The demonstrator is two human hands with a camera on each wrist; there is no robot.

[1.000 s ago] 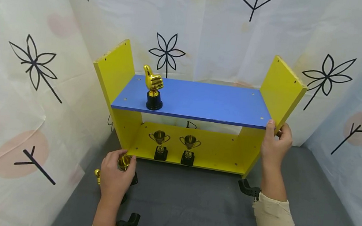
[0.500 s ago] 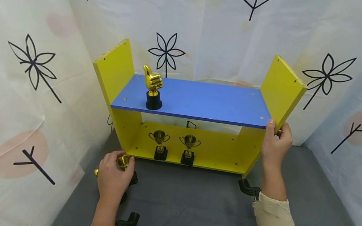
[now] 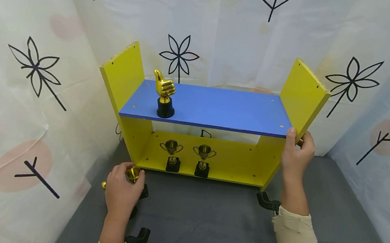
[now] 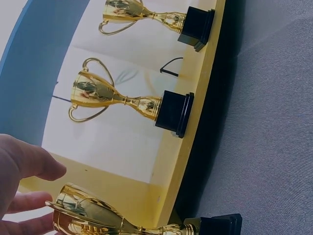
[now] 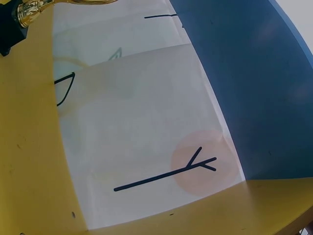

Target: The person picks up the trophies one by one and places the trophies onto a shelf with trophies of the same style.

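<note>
My left hand [image 3: 123, 188] is around the cup of a gold trophy [image 3: 133, 174] with a black base, which stands on the grey cloth in front of the shelf unit's left end. In the left wrist view the thumb [image 4: 49, 166] is apart from the cup, while the fingertips are right at its rim and handle. My right hand [image 3: 296, 154] grips the yellow right side panel [image 3: 304, 97] of the shelf unit, thumb against the front edge by the blue shelf [image 3: 225, 109]. Two more trophy cups [image 3: 171, 150] [image 3: 204, 156] stand on the yellow lower shelf [image 3: 233, 163].
A gold thumbs-up trophy [image 3: 165, 94] stands on the blue shelf's left part. Beside my left hand a gold knob [image 3: 104, 185] and a black base [image 3: 133, 212] show, mostly hidden by the hand. Grey cloth [image 3: 199, 217] covers the table; patterned curtains surround it.
My left hand has shifted very slightly left over the last second, staying around the cup. My right hand keeps its grip on the side panel.
</note>
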